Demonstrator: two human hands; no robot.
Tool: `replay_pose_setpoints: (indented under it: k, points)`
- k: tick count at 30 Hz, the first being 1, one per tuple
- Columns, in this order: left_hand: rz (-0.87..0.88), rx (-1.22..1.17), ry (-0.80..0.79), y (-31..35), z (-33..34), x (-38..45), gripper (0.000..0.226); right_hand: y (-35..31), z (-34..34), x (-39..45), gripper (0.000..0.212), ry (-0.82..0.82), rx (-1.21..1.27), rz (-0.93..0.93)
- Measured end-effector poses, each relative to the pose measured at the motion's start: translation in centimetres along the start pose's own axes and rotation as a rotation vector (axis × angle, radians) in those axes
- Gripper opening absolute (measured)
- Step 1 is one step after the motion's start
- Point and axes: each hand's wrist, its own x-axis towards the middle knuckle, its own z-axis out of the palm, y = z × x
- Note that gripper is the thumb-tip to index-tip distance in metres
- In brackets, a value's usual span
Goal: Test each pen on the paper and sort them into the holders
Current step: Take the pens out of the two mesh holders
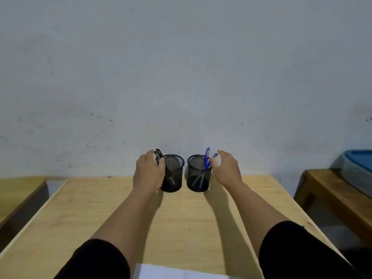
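Paper (181, 272) seen at near table (191, 218) edge, between sleeves. Two mesh holders at far edge. Left holder (175, 174) gripped by left hand (149, 172), fingers curled round its side and black pens (159, 155); count unclear. Right hand (225, 170) held beside right holder (198, 174), fingers spread, touch uncertain. Two blue pens (206, 158) inside.

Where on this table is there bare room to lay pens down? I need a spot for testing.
The table is bare between the forearms, from the paper up to the two holders. Outside each forearm is bare too. It is crowded at the far edge: left hand, right hand flank the holders.
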Motion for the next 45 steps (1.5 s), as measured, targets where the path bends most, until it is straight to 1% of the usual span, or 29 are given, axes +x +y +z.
replay_pose_setpoints:
  k: [3,5,6,8,9,11,14,19,22,26,32,36,42,45]
  points:
    - [-0.034,-0.166,-0.017,-1.0,1.4,1.4,0.055,0.8,1.0,2.1,0.054,0.027,0.094,0.079]
    - [-0.041,-0.245,-0.049,-1.5,2.4,2.3,0.056,1.0,1.9,3.4,0.052,0.031,0.121,0.104]
    - [-0.051,-0.279,-0.060,-1.4,2.7,2.8,0.056,1.0,2.3,3.9,0.045,0.039,0.128,0.102]
    - [-0.062,-0.341,-0.058,-1.2,3.2,3.6,0.053,0.8,3.0,4.7,0.028,0.071,0.140,0.053]
    - [-0.063,-0.368,-0.060,-1.2,3.4,3.9,0.051,0.7,3.3,5.0,0.026,0.074,0.150,0.034]
    - [-0.057,-0.414,-0.060,-1.0,3.6,4.2,0.045,0.5,3.9,5.3,0.029,0.082,0.168,0.001]
    - [-0.039,-0.442,-0.035,-1.2,3.7,4.7,0.037,-0.4,4.4,5.4,0.029,0.084,0.201,-0.046]
    - [-0.024,-0.473,0.005,-1.5,4.0,4.9,0.020,-1.2,5.6,5.5,0.022,0.023,0.305,-0.034]
    - [-0.021,-0.505,0.019,-1.4,4.3,4.7,0.013,-1.6,5.9,5.7,0.022,-0.024,0.305,-0.042]
    - [-0.041,-0.565,0.063,-1.5,4.8,4.5,0.011,-1.7,5.9,6.1,0.019,-0.087,0.254,-0.049]
    - [-0.037,-0.610,0.111,-1.2,5.2,4.4,0.016,-1.8,6.0,6.1,0.017,-0.151,0.177,-0.090]
    - [-0.027,-0.627,0.130,-1.2,5.3,4.4,0.019,-1.7,5.9,6.2,0.015,-0.122,0.220,-0.069]
    - [0.010,-0.645,0.141,-0.1,3.9,4.9,0.021,-2.5,4.4,6.7,0.015,-0.004,0.453,0.012]
    - [0.028,-0.683,0.182,1.1,2.4,5.3,0.022,-3.8,3.0,6.7,0.014,0.058,0.585,0.026]
